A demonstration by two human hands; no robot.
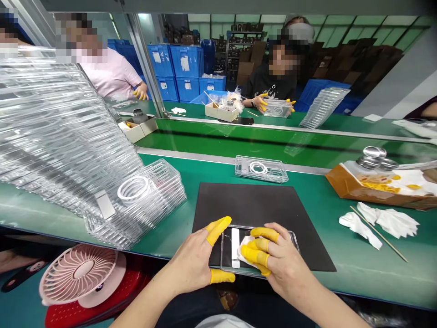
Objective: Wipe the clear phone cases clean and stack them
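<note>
Left hand [194, 262] grips clear tray [226, 250] by one end; right hand [283, 257] bunches white wipe [246, 240] against it, over black mat [252, 205].

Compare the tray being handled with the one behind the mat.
The near tray lies on the mat, the far tray behind it on the table. The near tray is in hand; the far tray untouched. The near tray shows a white strip, the far tray a white ring. Both look clear.
</note>
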